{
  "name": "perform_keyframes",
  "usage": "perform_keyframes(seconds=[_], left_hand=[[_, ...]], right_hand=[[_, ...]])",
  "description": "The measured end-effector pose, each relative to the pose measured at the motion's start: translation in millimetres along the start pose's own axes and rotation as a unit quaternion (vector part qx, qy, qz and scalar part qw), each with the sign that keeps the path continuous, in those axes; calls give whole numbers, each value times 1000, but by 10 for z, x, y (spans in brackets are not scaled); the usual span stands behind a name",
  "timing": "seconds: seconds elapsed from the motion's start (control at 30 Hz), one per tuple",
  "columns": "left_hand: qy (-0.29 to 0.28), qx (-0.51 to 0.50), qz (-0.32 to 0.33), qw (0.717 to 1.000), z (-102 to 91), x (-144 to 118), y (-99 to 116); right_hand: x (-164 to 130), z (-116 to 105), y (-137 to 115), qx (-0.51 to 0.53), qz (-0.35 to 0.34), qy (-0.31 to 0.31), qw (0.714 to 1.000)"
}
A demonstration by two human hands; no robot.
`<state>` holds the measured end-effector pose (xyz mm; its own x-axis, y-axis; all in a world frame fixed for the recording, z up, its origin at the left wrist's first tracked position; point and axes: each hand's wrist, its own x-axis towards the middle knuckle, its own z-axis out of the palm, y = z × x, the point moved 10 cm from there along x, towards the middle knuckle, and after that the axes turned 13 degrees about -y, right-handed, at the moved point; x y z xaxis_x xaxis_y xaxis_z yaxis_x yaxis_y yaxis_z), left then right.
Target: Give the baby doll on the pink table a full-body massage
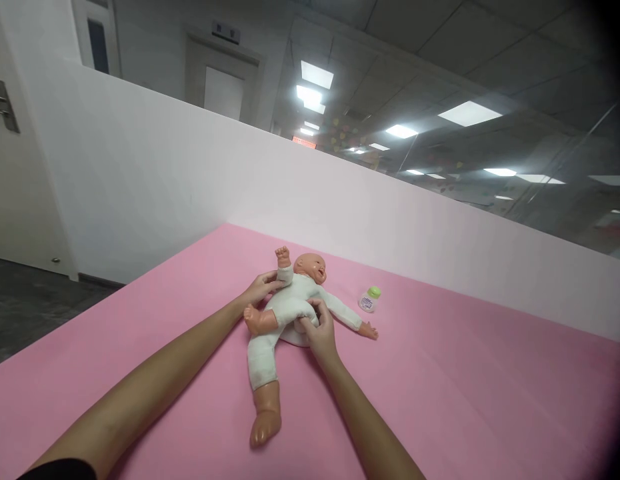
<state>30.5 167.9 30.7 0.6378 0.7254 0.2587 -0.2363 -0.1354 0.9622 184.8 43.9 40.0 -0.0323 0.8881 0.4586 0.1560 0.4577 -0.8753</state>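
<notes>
A baby doll [290, 303] in a white suit lies on its back at the middle of the frame, on the pink bench [465, 373]. The left hand [260, 288] grips the doll's side under its raised arm; the right hand [317, 328] pinches the white cloth at its hip — both closed on it. A small green-capped bottle [369, 299] stands just right of the doll's head.
</notes>
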Motion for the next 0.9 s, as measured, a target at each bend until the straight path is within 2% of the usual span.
perform_keyframes(seconds=[0.1,0.2,0.33,0.47,0.57,0.7,0.8,0.9], left_hand=[[-13,-32,-9,999,-4,43,-77],[2,-62,-11,998,-62,98,-146],[19,-46,-1,999,-84,72,-99],[5,-14,-8,1000,-33,12,-45],[-14,-17,-12,1000,-22,39,-95],[20,-24,-5,999,-143,120,-198],[34,-24,-7,999,-172,140,-219],[25,-25,-11,999,-130,101,-177]], right_hand=[[4,-31,-8,-11,8,13,1000],[16,-36,6,-13,25,6,1000],[25,-35,29,-5,13,-2,1000],[26,-33,78,-14,10,-2,1000],[27,-69,100,-17,17,17,1000],[39,-114,138,-16,35,33,999],[52,-105,136,-5,23,19,1000],[58,-76,133,-3,12,-1,1000]])
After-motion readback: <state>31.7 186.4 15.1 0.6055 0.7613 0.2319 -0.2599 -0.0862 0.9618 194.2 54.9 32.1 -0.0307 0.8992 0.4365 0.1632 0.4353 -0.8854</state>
